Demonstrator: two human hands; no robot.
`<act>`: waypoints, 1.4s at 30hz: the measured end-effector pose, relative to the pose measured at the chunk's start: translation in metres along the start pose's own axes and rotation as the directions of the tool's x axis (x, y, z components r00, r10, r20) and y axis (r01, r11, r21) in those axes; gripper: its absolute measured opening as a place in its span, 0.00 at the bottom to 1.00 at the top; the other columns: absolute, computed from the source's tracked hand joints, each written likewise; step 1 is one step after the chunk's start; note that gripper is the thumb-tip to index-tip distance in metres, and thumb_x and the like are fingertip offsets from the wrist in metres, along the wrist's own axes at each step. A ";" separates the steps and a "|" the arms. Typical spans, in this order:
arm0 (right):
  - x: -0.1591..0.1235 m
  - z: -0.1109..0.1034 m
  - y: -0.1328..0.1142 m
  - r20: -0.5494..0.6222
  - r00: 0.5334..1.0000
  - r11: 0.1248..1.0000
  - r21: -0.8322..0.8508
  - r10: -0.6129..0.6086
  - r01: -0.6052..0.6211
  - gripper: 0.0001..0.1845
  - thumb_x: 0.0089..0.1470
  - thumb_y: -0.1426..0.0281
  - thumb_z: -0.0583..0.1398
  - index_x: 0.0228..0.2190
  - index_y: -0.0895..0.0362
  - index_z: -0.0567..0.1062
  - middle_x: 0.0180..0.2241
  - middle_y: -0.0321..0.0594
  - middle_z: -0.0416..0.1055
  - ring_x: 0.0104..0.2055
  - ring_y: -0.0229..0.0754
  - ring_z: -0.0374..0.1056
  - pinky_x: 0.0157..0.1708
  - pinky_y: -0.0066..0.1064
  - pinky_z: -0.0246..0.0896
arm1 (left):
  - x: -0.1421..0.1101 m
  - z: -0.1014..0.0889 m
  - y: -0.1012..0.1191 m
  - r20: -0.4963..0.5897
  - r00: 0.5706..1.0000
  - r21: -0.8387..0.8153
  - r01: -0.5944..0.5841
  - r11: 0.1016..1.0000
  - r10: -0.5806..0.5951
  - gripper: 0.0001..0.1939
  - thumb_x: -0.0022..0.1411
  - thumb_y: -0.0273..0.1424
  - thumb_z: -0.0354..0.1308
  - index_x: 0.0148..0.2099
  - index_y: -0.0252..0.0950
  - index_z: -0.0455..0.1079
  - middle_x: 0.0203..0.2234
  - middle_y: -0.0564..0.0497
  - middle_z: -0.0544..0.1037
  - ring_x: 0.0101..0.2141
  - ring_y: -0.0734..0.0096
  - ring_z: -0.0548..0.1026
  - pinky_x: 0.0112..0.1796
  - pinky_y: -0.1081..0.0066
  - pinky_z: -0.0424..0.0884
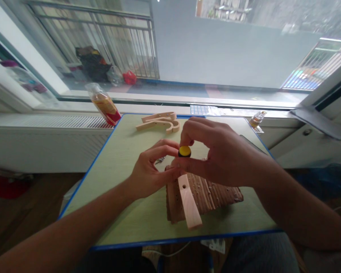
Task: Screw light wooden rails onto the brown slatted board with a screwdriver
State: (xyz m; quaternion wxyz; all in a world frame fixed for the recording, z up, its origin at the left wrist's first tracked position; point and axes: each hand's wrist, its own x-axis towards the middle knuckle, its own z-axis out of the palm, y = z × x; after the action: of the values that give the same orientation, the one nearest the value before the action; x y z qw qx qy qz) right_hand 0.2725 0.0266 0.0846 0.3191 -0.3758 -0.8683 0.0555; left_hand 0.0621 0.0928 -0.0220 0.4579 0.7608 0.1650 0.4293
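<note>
What lies under the knob (184, 151) is hidden by fingers, as is the upper end of the wooden strip (190, 208); the right hand (224, 148) has its thumb and forefinger closed on the knob, yellow on top and black around the side; the left hand (149, 168) has a forefinger against the knob and its thumb by the strip's upper end, but whether it grips anything I cannot tell. A small metal thing (160, 160) behind the left hand is too covered to make out; a dark flat thing (252, 144) is partly behind the right forearm.

The strip, with one hole showing, lies over ridged brown cardboard (216, 193) on the pale, blue-edged table (116, 163); curved wooden pieces (157, 122) lie near the far edge. Beyond are a window (221, 57) and white radiator (91, 121); a bottle (105, 108) stands left, a smaller bottle (257, 119) right; a red bag (130, 77) shows blurrily through the glass.
</note>
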 end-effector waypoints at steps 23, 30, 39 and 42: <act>-0.003 -0.016 0.006 0.086 0.996 0.999 -0.032 0.018 -0.015 0.06 0.62 0.67 0.65 0.39 0.57 0.79 0.34 0.37 0.75 0.34 0.37 0.67 0.36 0.31 0.59 | -0.001 0.003 -0.002 0.032 0.999 0.062 -0.014 0.998 0.012 0.15 0.61 0.31 0.74 0.50 0.42 0.82 0.53 0.44 0.79 0.54 0.55 0.76 0.57 0.53 0.72; -0.001 0.001 0.005 -0.018 0.998 0.993 -0.102 0.055 -0.057 0.17 0.59 0.58 0.68 0.29 0.55 0.70 0.29 0.33 0.69 0.30 0.34 0.59 0.30 0.31 0.49 | 0.000 0.005 -0.002 -0.005 1.000 0.050 -0.025 0.998 0.025 0.13 0.59 0.29 0.75 0.47 0.42 0.81 0.49 0.46 0.79 0.51 0.56 0.78 0.55 0.54 0.73; -0.004 -0.018 0.009 0.036 0.999 0.989 0.147 0.003 -0.008 0.10 0.59 0.70 0.67 0.43 0.58 0.78 0.41 0.39 0.76 0.39 0.36 0.68 0.40 0.31 0.62 | 0.004 0.004 0.003 0.036 0.999 0.077 -0.019 0.997 0.016 0.11 0.64 0.32 0.71 0.50 0.43 0.83 0.50 0.44 0.79 0.52 0.55 0.76 0.54 0.57 0.72; -0.006 -0.021 0.007 0.040 0.999 0.986 0.162 -0.036 0.029 0.08 0.60 0.75 0.63 0.42 0.57 0.79 0.40 0.39 0.76 0.39 0.36 0.67 0.41 0.32 0.63 | 0.005 0.006 0.005 0.036 0.999 0.091 -0.012 0.996 0.009 0.10 0.66 0.31 0.69 0.49 0.41 0.82 0.49 0.44 0.80 0.52 0.55 0.76 0.55 0.57 0.71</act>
State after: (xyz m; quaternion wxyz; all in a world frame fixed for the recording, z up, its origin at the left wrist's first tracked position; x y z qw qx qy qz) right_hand 0.2930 0.0247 0.0959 0.3306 -0.3333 -0.8736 0.1283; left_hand 0.0695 0.0899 -0.0163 0.4233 0.7894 0.1723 0.4098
